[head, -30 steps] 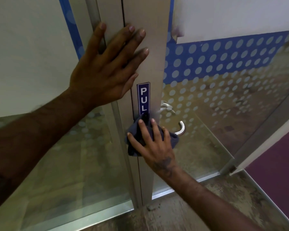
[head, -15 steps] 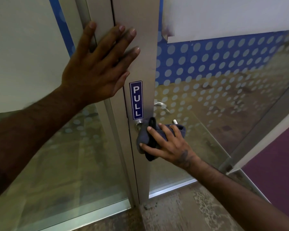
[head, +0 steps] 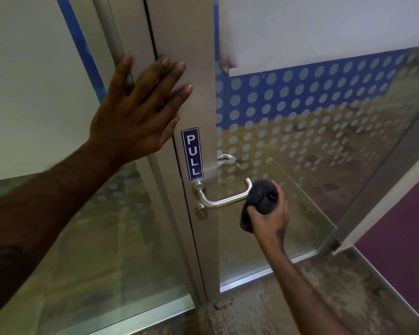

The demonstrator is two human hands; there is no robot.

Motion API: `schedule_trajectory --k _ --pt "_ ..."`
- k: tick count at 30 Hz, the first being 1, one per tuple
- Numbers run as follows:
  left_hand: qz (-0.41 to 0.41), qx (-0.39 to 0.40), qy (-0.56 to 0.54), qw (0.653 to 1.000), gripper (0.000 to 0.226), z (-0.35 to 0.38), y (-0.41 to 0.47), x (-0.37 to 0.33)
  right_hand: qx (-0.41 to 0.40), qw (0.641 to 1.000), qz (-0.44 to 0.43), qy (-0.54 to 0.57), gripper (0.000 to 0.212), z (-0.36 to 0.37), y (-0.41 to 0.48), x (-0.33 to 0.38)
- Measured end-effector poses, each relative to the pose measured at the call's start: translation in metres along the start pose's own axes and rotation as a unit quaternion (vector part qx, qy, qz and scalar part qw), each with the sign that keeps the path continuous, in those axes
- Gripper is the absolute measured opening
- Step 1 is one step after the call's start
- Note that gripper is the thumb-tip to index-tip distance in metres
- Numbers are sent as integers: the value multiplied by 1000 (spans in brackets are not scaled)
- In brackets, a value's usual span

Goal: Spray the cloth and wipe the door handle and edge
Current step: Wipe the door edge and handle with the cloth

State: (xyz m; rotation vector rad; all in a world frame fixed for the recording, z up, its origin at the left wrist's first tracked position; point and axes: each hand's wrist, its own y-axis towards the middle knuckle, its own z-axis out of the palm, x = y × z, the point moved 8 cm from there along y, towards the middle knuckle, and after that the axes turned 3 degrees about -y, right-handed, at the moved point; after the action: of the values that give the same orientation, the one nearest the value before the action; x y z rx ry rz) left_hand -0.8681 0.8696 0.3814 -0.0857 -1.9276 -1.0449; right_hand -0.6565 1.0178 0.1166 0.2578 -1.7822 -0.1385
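Hands at a glass door: left hand (head: 133, 112) lies flat and open on the metal door frame (head: 186, 68); right hand (head: 267, 213) grips a dark cloth (head: 260, 197), bunched against the free end of the steel door handle (head: 224, 200); a "PULL" sign (head: 192, 153) sits above.

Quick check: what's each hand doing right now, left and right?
Left hand: open, flat against the metal door frame, holding nothing.
Right hand: closed around the dark cloth, at the free end of the door handle.
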Motion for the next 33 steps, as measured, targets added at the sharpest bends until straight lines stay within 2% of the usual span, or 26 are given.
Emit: schedule_trajectory --k 1,3,7,9,11,13,15,17,20,22,23,24,25,26,27,28,29,30,31,33 --pt "1 -3 0 1000 60 0 0 0 -16 992 102 70 86 5 -13 -13" --pt "1 -5 -1 1000 61 1 -1 -1 -21 956 227 186 76 27 -45 -17" --pt "7 12 6 1000 63 3 -2 0 -19 882 343 323 53 75 -93 16" --pt "15 15 10 1000 62 2 -3 -2 -11 868 372 330 47 87 -110 32" --pt "17 16 6 1000 61 2 -3 -2 25 883 356 305 43 89 -123 45" --pt "12 24 -2 1000 61 4 -4 1 95 896 323 288 42 85 -137 57" --pt "10 30 -17 999 61 3 -4 2 182 902 299 253 49 79 -152 66" --pt "13 34 -44 998 60 -2 -2 1 230 914 272 195 62 65 -160 74" --pt "-25 51 -135 989 60 -15 4 3 252 950 171 73 82 28 -156 94" --pt "-77 74 -241 965 62 -31 4 -7 248 963 102 -9 99 0 -151 110" --pt "-121 88 -304 941 63 -39 1 -15 245 966 71 -48 108 -13 -150 118" --pt "-181 117 -382 898 65 -45 -5 -23 240 966 39 -88 116 -25 -148 124" --pt "-245 177 -479 824 69 -48 -12 -35 234 964 8 -130 123 -38 -147 130" --pt "-292 258 -579 717 74 -52 -21 -55 226 959 -19 -168 128 -51 -147 135" --pt "-306 344 -667 586 75 -58 -32 -82 219 952 -47 -206 132 -62 -148 141" --pt "-296 416 -735 446 67 -72 -40 -111 214 942 -79 -246 134 -71 -152 147" --pt "-276 459 -775 335 52 -88 -46 -136 208 929 -114 -285 136 -79 -155 153" --pt "-251 479 -797 268 36 -104 -49 -154 202 913 -146 -323 138 -85 -159 158" --pt "-234 485 -811 229 26 -116 -51 -168 199 898 -168 -354 140 -91 -163 162" --pt "-229 469 -833 184 22 -132 -52 -190 199 878 -184 -394 143 -103 -171 164"
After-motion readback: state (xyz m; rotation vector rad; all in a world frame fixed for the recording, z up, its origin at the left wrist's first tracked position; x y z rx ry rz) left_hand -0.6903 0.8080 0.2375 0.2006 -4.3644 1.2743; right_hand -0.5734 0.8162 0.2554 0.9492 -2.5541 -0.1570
